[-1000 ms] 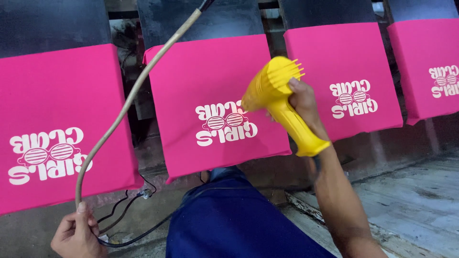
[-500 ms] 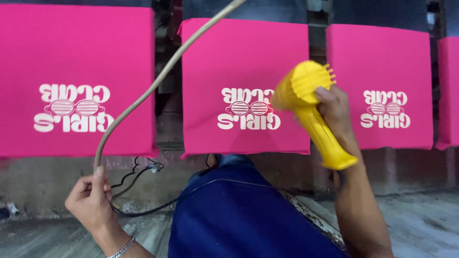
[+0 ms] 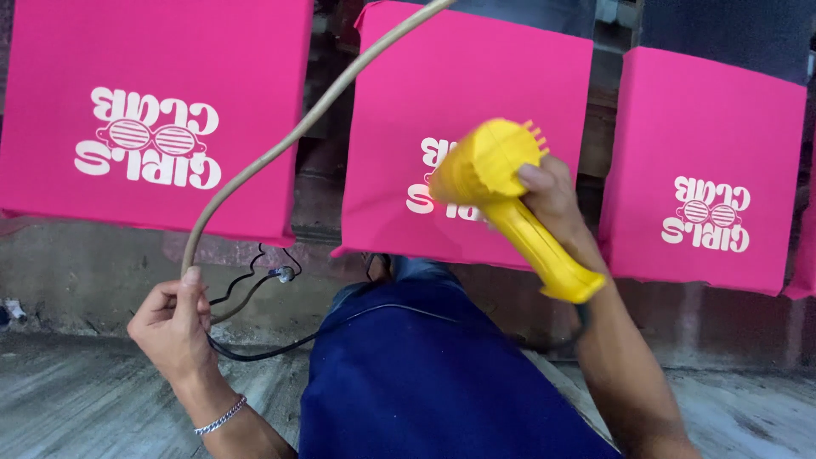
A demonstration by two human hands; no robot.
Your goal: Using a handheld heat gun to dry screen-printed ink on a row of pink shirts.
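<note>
Showing three pink panels — one yellow dryer.

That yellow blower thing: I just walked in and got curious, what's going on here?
A person's right hand holds a yellow heat gun, its nozzle pointed at the middle pink printed panel. The left hand grips a tan cord running up out of view. More pink panels hang on either side.

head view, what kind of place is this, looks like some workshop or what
Probably a small textile printing workshop. Pink fabric panels with white printed designs sit in a row, the right hand aims a yellow heat gun at one, and the left hand holds its cord clear. The concrete floor looks rough and worn.
</note>
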